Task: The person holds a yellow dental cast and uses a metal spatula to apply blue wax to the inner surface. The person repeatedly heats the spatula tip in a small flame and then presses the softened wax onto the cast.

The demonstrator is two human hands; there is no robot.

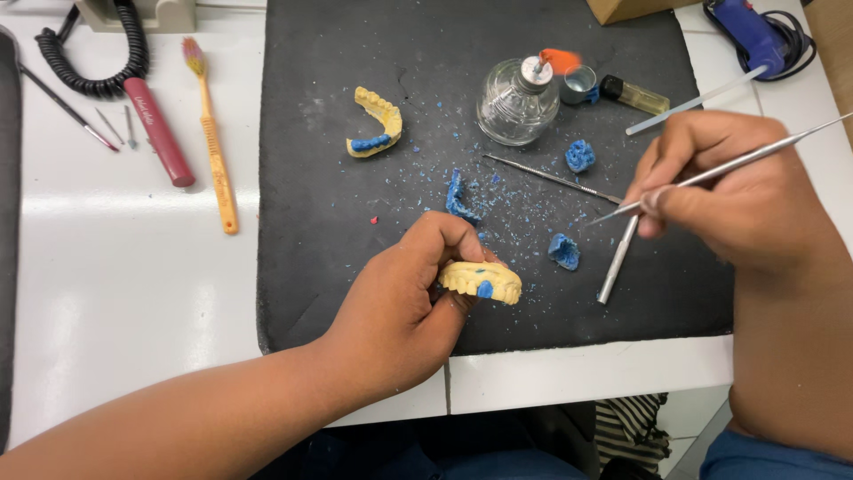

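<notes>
My left hand [404, 307] grips a yellow dental cast [482, 281] of a tooth arch with a blue wax patch on its front, held just above the near edge of the black mat [320, 222]. My right hand [742, 196] pinches a thin metal carving tool [711, 171] like a pen, its tip pointing left, a short way above and to the right of the cast. A second yellow arch cast [375, 124] with blue wax lies further back on the mat.
Blue wax lumps [563, 251] and crumbs litter the mat. A glass spirit lamp [517, 102], a lighter [633, 94], two loose metal tools [553, 178] lie behind. On the white table at left are a toothbrush [213, 133], a red handle [158, 131] and a coiled cord [89, 62].
</notes>
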